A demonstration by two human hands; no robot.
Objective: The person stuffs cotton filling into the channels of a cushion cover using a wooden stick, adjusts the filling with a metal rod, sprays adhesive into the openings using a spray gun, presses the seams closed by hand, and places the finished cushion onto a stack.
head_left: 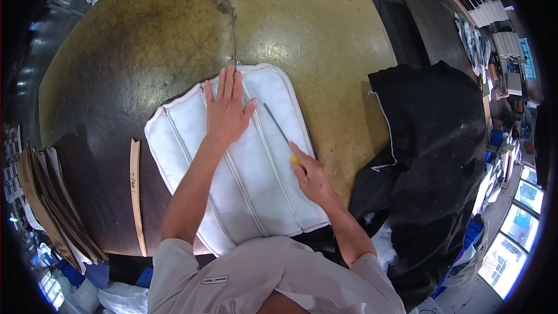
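A white padded cushion panel (256, 177) with several raised seams and piped edges lies on the table in front of me. My left hand (228, 110) rests flat on its upper part, fingers together and stretched out toward the far edge, thumb held apart. My right hand (312, 177) is closed around the yellow handle of a screwdriver-like tool (278, 121) at the panel's right side. The tool's long thin metal shaft points up and left over the white padding, and its tip is near a seam, just right of my left thumb. Most of the handle is hidden in my fist.
A worn yellow-brown table (302, 29) spreads out ahead. Black fabric (436, 163) with a pale edge is heaped at the right. A narrow wooden strip (136, 192) lies left of the panel. Stacked brown and white pieces (58, 203) stand at the far left edge.
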